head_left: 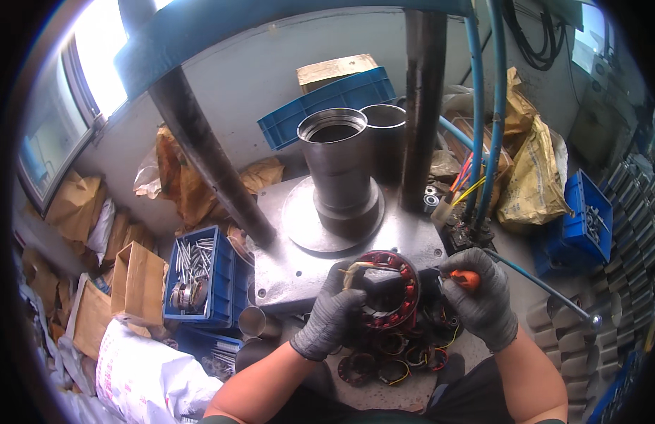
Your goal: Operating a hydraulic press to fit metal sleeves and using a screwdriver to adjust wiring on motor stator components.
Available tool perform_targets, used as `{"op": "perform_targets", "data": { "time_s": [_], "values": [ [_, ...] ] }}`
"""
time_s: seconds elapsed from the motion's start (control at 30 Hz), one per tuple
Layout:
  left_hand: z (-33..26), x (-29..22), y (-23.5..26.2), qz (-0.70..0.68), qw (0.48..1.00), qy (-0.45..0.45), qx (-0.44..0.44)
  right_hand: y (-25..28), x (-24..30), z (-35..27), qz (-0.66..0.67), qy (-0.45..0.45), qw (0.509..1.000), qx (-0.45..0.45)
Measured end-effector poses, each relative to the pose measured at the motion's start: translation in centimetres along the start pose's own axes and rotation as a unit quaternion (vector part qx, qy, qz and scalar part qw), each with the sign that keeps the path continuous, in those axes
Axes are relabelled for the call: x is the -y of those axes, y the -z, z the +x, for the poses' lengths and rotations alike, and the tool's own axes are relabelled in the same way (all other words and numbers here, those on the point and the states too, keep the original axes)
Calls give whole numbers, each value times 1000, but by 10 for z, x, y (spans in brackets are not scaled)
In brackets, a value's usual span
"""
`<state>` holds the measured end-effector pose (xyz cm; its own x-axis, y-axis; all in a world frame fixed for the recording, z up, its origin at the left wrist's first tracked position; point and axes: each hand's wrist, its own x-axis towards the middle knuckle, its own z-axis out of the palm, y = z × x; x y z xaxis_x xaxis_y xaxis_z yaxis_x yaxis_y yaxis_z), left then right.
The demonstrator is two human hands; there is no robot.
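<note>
Both gloved hands were closed around something. The left hand (331, 314) gripped the rim of a red-wound ring (411, 283), pale wires (350, 274) bunched beside the thumb; the right hand (486, 300) clasped an orange-handled tool (466, 280) just right of it. The ring was held up before a steel plate (288, 274) bearing a metal cylinder (339, 166), above similar rings (393, 372).

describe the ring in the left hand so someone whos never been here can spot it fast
Find the big metal table under the press. At its near edge, a grey-gloved left hand holds a thick dark ring with red around its inside. Smaller-looking rings lie below; this one alone is held up.
</note>
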<state>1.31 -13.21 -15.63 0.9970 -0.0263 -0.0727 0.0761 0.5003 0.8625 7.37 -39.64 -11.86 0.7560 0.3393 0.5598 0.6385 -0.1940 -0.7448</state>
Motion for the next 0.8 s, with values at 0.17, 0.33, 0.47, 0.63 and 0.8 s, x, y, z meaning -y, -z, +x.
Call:
{"op": "perform_targets", "data": {
  "time_s": [0.17,0.33,0.47,0.63,0.8],
  "values": [
    [-1,3,3,30,999,-21,-30,-13,-8,-1,-43,-16,995,85],
    [0,-1,5,-26,999,-8,22,-26,-3,-3,20,-54,993,105],
    [-4,1,2,-35,997,-48,57,-34,-6,0,98,-66,989,85],
    [-2,3,-1,105,967,-146,180,-25,-25,-10,119,-129,980,93],
    [-4,2,5,257,931,-159,206,-15,-36,-16,152,-129,976,82]
  ]
}}
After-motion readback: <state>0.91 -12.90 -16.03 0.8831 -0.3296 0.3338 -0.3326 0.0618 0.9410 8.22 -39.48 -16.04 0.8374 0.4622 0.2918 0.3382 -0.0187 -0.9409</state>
